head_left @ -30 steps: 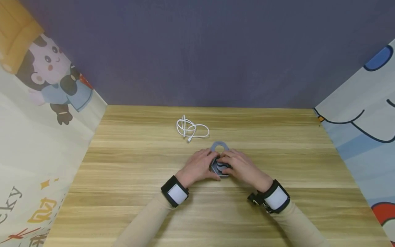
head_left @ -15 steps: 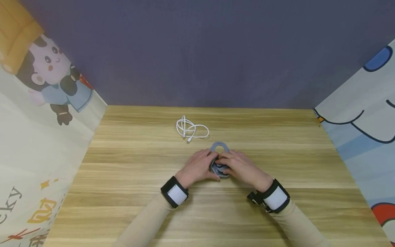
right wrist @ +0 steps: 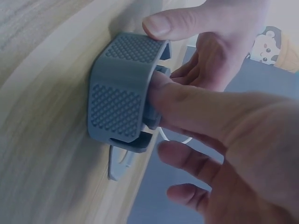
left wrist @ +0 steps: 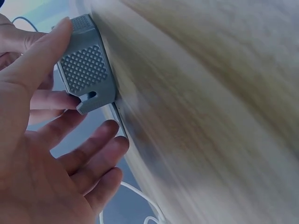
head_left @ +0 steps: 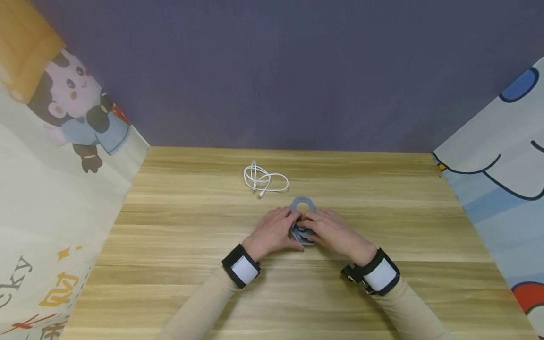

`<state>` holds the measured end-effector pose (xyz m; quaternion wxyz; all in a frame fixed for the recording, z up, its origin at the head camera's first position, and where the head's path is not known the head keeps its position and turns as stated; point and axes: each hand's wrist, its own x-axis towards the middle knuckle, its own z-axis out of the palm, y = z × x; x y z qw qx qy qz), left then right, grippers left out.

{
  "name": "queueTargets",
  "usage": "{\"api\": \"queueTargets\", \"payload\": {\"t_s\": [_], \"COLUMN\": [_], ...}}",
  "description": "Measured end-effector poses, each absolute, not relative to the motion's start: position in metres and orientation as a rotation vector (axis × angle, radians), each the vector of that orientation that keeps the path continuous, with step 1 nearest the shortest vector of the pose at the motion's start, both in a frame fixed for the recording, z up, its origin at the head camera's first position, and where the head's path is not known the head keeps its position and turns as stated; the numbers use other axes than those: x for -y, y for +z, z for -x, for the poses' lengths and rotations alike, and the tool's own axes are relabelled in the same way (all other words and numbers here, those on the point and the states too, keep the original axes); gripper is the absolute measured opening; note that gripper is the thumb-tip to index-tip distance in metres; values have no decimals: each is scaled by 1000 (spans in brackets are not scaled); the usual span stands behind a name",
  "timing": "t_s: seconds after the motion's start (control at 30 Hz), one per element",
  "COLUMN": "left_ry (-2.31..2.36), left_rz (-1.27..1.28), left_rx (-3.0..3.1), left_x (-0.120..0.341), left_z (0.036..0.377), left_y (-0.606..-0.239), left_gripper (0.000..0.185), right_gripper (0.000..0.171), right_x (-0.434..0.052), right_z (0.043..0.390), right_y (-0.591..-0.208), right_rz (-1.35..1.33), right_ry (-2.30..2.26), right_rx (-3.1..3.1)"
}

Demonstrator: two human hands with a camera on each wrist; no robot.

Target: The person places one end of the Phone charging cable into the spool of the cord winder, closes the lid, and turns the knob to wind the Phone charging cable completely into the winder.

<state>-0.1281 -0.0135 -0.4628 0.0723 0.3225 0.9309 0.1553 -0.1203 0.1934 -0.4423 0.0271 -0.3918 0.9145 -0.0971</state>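
Two hands meet in the middle of the wooden table (head_left: 170,264). The left hand (head_left: 274,230) and the right hand (head_left: 333,232) both curl their fingers and thumbs around a small grey bumpy rubber holder (right wrist: 122,100) that sits on the table. Its flat grey ring (head_left: 302,205) pokes out on the far side. A white cable (head_left: 264,180) lies a little farther away. I think the soft holder could slip or bend if they squeeze hard. The hands have hardly moved since before, only closed in a bit.
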Motion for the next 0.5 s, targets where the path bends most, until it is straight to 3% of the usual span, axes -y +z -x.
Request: {"api": "queueTargets", "payload": {"t_s": [0.17,0.37,0.5], "left_ry": [454,486,568], "left_rz": [-990,-997,-994], "left_rx": [-2799,-2779,-2780], "left_x": [13,19,29], "left_z": [125,123,123], "left_y": [-462,-458,-454], "left_gripper": [86,103,100], "right_gripper": [43,46,41], "right_x": [-194,-195,-197], "right_z": [118,116,119], "right_y": [-440,-435,-432], "right_rz": [1246,1280,1315], "right_ry": [-263,-328,-428], "right_rx": [-2826,-2847,-2876]}}
